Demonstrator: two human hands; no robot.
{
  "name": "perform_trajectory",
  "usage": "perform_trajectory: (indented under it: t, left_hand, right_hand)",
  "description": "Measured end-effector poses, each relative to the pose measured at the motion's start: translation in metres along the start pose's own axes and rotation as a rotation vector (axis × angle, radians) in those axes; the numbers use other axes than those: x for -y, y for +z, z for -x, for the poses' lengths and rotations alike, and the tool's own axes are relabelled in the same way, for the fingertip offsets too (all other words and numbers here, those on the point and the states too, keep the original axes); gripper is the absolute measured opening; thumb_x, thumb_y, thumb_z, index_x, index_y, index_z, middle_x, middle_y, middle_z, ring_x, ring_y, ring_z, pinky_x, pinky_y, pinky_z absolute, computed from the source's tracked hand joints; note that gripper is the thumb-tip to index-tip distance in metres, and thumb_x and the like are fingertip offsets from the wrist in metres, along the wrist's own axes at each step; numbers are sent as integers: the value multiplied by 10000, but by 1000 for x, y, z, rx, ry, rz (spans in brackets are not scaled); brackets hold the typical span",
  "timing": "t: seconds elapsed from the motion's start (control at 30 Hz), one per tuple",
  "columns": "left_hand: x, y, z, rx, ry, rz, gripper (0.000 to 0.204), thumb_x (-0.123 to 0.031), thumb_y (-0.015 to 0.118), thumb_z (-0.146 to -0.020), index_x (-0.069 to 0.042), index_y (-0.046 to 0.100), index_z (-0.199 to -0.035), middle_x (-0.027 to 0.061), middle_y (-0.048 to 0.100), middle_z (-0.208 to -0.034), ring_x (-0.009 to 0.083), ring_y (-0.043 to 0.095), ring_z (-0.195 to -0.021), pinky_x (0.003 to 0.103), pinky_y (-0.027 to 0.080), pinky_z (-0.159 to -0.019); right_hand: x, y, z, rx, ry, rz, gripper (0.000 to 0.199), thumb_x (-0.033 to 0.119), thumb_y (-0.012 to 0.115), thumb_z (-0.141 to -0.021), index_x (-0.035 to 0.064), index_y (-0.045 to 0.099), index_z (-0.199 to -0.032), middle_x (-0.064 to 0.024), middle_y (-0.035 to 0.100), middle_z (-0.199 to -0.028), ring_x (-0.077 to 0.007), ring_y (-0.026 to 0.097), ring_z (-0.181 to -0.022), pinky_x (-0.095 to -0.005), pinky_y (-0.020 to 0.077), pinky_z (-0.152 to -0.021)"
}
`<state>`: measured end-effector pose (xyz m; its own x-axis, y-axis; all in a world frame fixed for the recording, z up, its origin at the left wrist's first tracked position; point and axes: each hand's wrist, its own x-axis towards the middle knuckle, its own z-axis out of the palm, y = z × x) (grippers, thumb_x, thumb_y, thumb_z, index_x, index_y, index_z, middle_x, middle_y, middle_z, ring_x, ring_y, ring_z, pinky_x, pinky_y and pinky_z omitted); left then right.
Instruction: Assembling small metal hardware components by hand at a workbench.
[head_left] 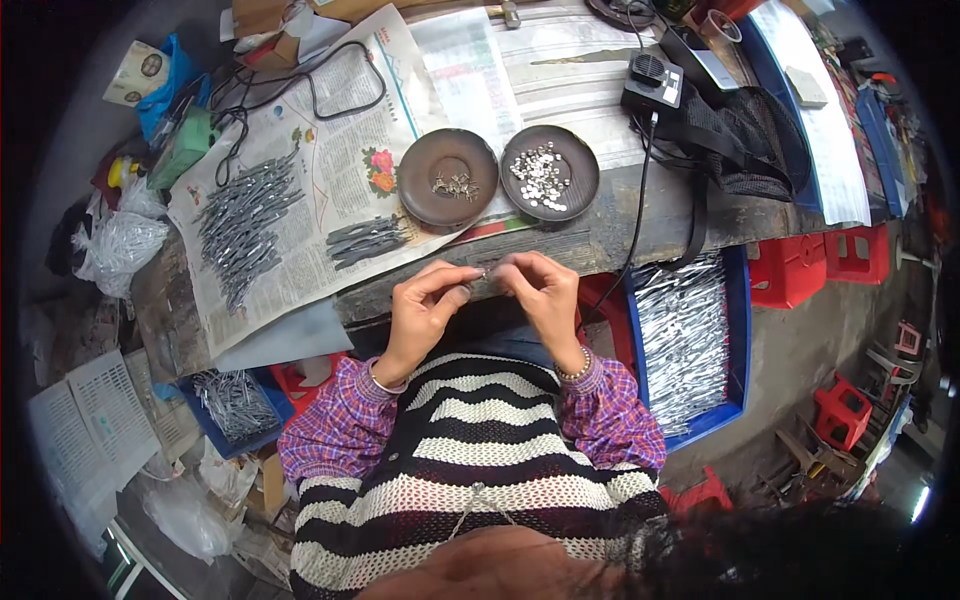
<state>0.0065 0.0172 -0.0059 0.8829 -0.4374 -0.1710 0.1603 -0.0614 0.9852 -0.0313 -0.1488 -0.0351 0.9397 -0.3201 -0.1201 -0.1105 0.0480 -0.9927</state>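
My left hand [428, 312] and my right hand [541, 296] meet over the near edge of the bench, just below two dark round dishes. The left thumb and fingers pinch a tiny shiny metal piece [486, 272]; its exact kind is too small to tell. My right fingertips are closed beside it, slightly blurred, and whatever they hold is hidden. In the left dish [420, 190] lie small brassy pieces [457, 186]. The right dish [583, 190] holds many small silvery pieces [538, 176]. Left of the dishes, a short row of grey slender metal parts [366, 240] rests on newspaper.
A larger heap of similar grey parts [248, 225] covers the newspaper [330, 150] at left. Blue trays of silvery metal parts stand lower right [742, 340] and lower left [262, 440]. A black adapter [652, 85] with its cable and a black bag [745, 140] sit at right. Red stools [787, 268] stand beyond.
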Motion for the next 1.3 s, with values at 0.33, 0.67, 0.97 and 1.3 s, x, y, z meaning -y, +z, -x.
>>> perform_trajectory:
  t: [0.33, 0.67, 0.97, 1.3]
  left_hand:
    - [0, 0, -4, 26, 26, 9, 224, 59, 579, -814, 22, 642, -1026, 50, 593, -886, 100, 551, -790, 203, 441, -693]
    - [-6, -41, 19, -127, 129, -113, 147, -92, 572, -886, 22, 644, -944, 41, 573, -798, 72, 492, -670, 193, 392, -589]
    - [33, -170, 103, -733, 410, -1042, 70, -9, 638, -693, -37, 585, -728, 88, 572, -750, 238, 571, -699, 320, 424, -638]
    - [42, -179, 107, -655, 463, -1151, 115, -53, 687, -664, -54, 585, -717, 72, 582, -752, 243, 569, -691, 345, 399, -649]
  right_hand:
    - [9, 5, 2, 246, 146, -94, 125, 95, 634, -827, -25, 656, -802, -46, 616, -632, -68, 557, -553, -199, 436, -493]
    - [4, 1, 5, 219, 152, -185, 147, 55, 568, -879, -31, 617, -771, -27, 579, -659, -80, 523, -594, -204, 417, -566]
    - [-5, 11, 5, 257, 164, -146, 148, 70, 582, -878, -28, 624, -775, -19, 577, -647, -66, 505, -557, -194, 397, -526]
    - [-11, 16, 4, 235, 133, -75, 133, 83, 603, -867, -23, 638, -795, -8, 589, -655, -49, 501, -536, -175, 388, -496]
